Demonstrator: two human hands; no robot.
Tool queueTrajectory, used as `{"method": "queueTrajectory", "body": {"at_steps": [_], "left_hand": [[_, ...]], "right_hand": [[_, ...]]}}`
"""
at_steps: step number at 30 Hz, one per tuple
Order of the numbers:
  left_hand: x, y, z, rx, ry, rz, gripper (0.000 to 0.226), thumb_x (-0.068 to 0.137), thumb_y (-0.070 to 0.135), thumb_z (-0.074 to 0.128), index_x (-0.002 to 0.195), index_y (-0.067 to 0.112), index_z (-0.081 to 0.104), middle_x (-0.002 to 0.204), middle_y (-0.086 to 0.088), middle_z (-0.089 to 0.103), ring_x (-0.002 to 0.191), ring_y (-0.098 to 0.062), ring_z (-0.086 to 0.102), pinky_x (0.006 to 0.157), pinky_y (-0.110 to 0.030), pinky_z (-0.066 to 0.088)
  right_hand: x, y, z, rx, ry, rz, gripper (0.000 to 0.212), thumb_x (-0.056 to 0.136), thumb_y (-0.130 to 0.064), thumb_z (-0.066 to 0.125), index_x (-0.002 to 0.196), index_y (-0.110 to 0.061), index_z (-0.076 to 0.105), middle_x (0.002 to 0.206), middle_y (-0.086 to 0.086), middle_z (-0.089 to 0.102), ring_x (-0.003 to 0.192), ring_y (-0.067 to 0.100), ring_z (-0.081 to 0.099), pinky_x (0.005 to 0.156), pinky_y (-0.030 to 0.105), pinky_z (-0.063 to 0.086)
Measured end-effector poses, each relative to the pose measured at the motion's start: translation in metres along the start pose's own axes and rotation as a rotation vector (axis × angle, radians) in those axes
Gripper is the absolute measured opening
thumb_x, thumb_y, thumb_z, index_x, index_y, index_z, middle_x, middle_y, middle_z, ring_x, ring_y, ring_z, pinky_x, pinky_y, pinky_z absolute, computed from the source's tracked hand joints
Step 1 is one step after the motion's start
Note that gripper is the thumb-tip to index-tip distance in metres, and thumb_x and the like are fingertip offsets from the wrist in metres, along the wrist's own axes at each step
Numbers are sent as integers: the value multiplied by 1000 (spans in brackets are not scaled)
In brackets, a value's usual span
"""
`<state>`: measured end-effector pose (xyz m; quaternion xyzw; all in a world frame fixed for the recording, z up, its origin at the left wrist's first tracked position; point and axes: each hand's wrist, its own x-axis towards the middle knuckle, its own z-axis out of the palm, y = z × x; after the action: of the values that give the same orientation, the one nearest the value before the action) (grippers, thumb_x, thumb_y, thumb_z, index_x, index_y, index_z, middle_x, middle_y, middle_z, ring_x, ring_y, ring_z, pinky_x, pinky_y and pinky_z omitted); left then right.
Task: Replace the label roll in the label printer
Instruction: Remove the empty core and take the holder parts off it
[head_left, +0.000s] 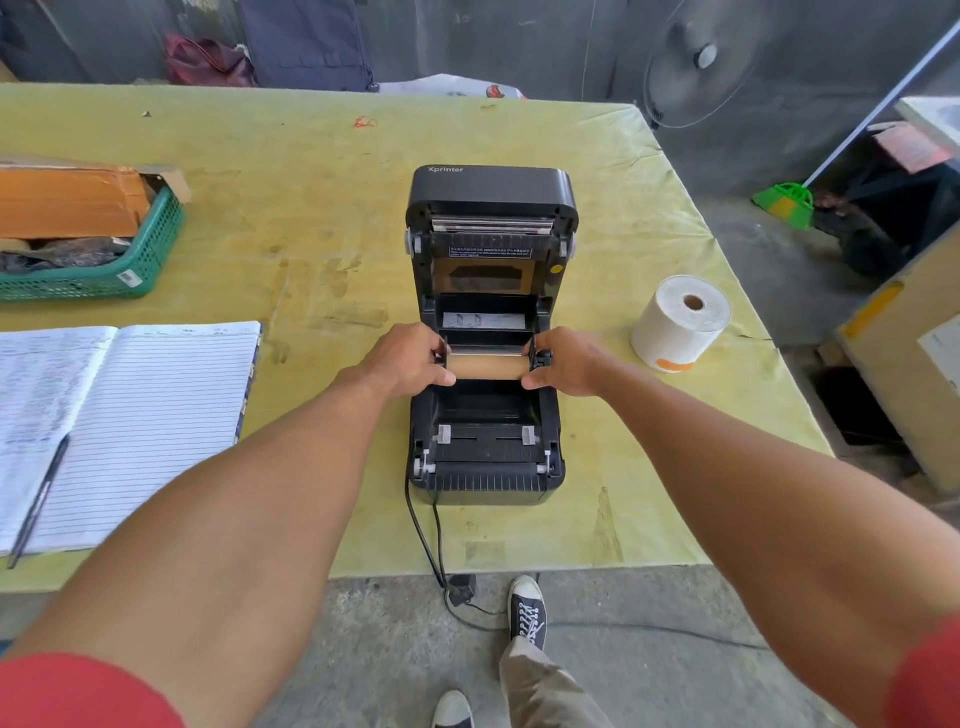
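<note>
Cardboard core (487, 368) lay crosswise in roll bay of open label printer (488, 486) (lid (491, 189) tipped up at 12 o'clock). Left hand (410, 358) pinched core's 9 o'clock end, right hand (563, 361) its 3 o'clock end, fingers curled. White label roll (675, 332) stood on table (311, 234) at printer's 3 o'clock, well apart; notebook (145, 415) at 9 o'clock.

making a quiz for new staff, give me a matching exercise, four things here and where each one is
Things: 1 brown core; 2 white label roll; 3 pen; 4 green basket.
Places: A on the open notebook; B far left of the table; C in the printer, held by left hand and right hand; D standing right of the printer.
Pairs: 1-C; 2-D; 3-A; 4-B
</note>
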<state>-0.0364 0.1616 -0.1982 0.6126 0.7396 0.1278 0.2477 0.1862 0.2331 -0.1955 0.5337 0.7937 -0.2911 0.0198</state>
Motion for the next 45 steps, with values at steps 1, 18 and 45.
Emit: {"method": "queueTrajectory", "body": {"at_steps": [1,18,45], "left_hand": [[1,0,-1,8,-9,10,35,76,27,82,106,11,72,81,0,64,76,-20,60,69,-29,43],[-54,81,-73,-927,0,-39,24,98,20,43,104,2,57,83,-15,61,67,-21,64,61,-33,59],[-71,209,155,-1035,-344,-259,40,73,19,84,89,15,48,75,-11,64,51,-14,51,48,-24,43]], "right_hand": [[0,-1,-1,4,-3,2,53,82,-35,80,129,-17,62,101,4,63,85,22,54,73,30,40],[-92,-28,-88,806,29,36,42,92,-42,66,121,-11,67,103,8,78,90,18,74,78,35,59],[-175,212,-33,1073,-147,361,25,93,-18,69,113,-2,67,107,12,70,90,24,75,73,31,62]]}}
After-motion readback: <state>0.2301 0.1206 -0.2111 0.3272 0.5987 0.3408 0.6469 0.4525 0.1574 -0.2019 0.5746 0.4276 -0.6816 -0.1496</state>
